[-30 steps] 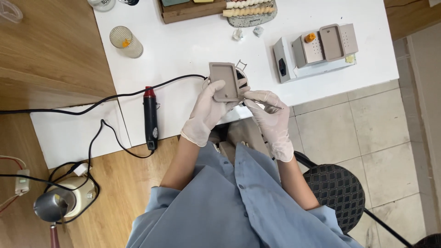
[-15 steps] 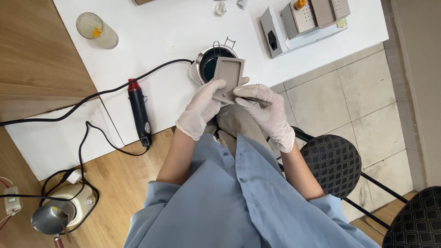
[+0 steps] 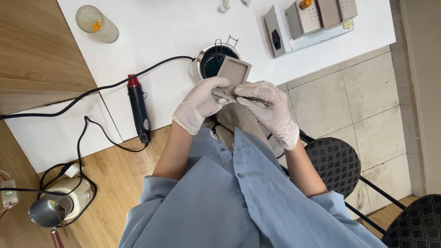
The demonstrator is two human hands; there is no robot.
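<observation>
Grey and shallow, the square plastic tray (image 3: 233, 73) sits tilted in the gloved left hand (image 3: 200, 103), whose fingers close around its lower edge so that its open face turns up toward the camera. It hangs just above and in front of the small round metal pot of dark liquid (image 3: 212, 60), which stands on the white table (image 3: 161, 32) near its front edge. The gloved right hand (image 3: 268, 108) is closed in a pinch on a thin dark metal tool (image 3: 250, 98), laid nearly flat with its tip at the tray's lower edge, where the two hands meet.

To do this well, the left hand should, I judge, keep the tray steady against the fingers while the right works the tip in short, light strokes, so the tool does not skip off the rim. Holding the work over the table rather than over the lap would catch anything that drops. The tray's corner is close to the pot's wire handle; a small gap there avoids a knock that could spill the liquid.

Left of the pot lies a black heat tool with a red end (image 3: 138, 108), its cord trailing across the table. A grey box-shaped appliance (image 3: 312, 20) stands at the far right, a ribbed glass (image 3: 97, 24) at the far left.
</observation>
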